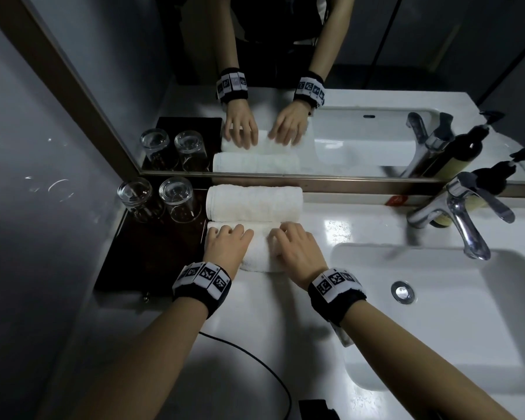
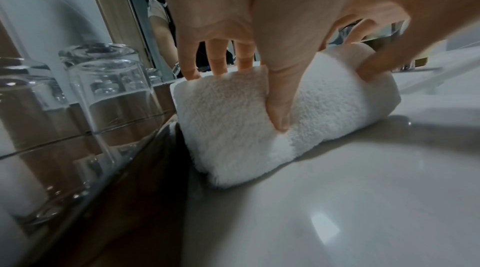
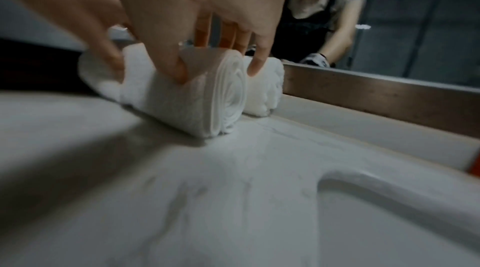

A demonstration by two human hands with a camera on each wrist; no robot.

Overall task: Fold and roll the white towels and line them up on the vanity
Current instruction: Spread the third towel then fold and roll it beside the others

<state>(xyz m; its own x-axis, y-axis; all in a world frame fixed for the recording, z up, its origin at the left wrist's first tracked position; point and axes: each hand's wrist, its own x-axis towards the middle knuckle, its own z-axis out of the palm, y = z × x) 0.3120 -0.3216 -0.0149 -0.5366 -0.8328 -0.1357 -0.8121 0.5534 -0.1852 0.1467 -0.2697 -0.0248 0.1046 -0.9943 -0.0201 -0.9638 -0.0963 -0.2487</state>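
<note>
One rolled white towel (image 1: 254,203) lies on the white vanity top (image 1: 255,322) against the mirror frame. A second rolled white towel (image 1: 261,257) lies right in front of it, touching it. My left hand (image 1: 228,240) grips this near roll at its left part, fingers over the top and thumb on the near side (image 2: 249,97). My right hand (image 1: 291,244) grips its right end the same way (image 3: 217,72). The right wrist view shows the near roll's spiral end (image 3: 228,95) and the far towel (image 3: 269,88) behind it.
Two upturned glasses (image 1: 158,198) stand on a dark tray (image 1: 146,256) just left of the towels. The sink basin (image 1: 437,313), faucet (image 1: 464,219) and a pump bottle (image 1: 494,177) are to the right. A black cable (image 1: 264,365) crosses the vanity's near edge.
</note>
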